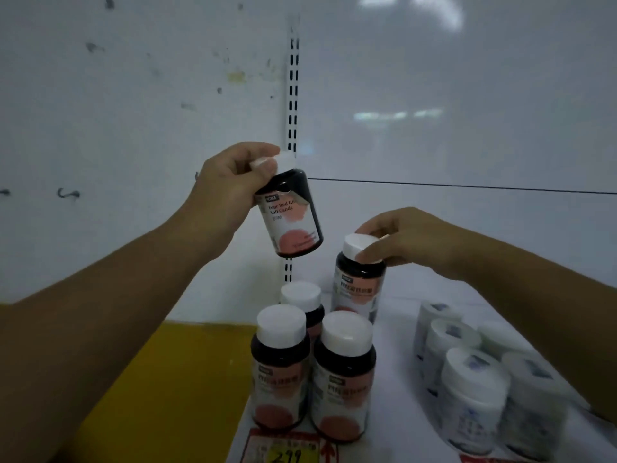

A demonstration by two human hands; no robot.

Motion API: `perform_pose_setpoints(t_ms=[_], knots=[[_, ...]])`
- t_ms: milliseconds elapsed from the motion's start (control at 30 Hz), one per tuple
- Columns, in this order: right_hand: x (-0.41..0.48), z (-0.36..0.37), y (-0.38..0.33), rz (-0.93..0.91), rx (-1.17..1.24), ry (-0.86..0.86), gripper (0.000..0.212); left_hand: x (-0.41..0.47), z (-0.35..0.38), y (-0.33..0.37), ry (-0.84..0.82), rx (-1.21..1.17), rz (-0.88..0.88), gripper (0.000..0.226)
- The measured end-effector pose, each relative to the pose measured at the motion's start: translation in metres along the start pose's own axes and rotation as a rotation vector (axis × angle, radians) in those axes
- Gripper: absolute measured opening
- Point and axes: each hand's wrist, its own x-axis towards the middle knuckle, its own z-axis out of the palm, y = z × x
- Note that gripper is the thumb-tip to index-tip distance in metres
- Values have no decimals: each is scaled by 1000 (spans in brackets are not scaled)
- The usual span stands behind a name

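My left hand (230,182) and right hand (410,242) each pinch a light, rigid, slippery dark white-capped plastic bottle (290,218) by its cap, so gripping the body would be safer.

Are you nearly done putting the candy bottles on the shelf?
Three bottles stand together on the shelf. The right hand holds a fourth bottle by its cap just behind them. The left hand holds a fifth bottle in the air, tilted, not yet placed. It probably goes beside the fourth.

- Left hand (230,188) covers most of the held bottle's (290,222) cap; right hand (410,242) covers part of the standing bottle's (359,289).
- Price tag (287,449) is cut off at the shelf's (397,362) front edge.
- White jars' (474,399) labels are unreadably blurred.
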Motion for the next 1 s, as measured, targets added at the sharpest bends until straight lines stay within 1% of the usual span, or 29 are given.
perform_pose_setpoints(t_ms=[167,300,433,500,600,667,733,833,1000], knots=[[1,13,17,18,-70,-214,32,11,0,-27,-27,-28,-24,19],[2,20,27,28,-64,-301,32,16,5,-43,-63,-72,-58,19],[4,22,33,67,-76,-393,34,20,7,-59,-128,-66,-100,18],[8,21,26,83,-70,-353,38,19,6,-67,-158,-77,-132,19],[29,26,9,85,17,-155,52,18,5,-78,-182,-158,-209,22],[46,37,-2,97,58,-112,56,16,4,-85,-188,-226,-267,24],[60,48,-9,114,35,-126,55,13,5,-93,-214,-264,-306,23],[72,57,-5,177,-18,-145,53,6,12,-107,-247,-256,-345,23],[76,65,11,229,-31,-294,45,-6,11,-123,-357,-221,-404,29]])
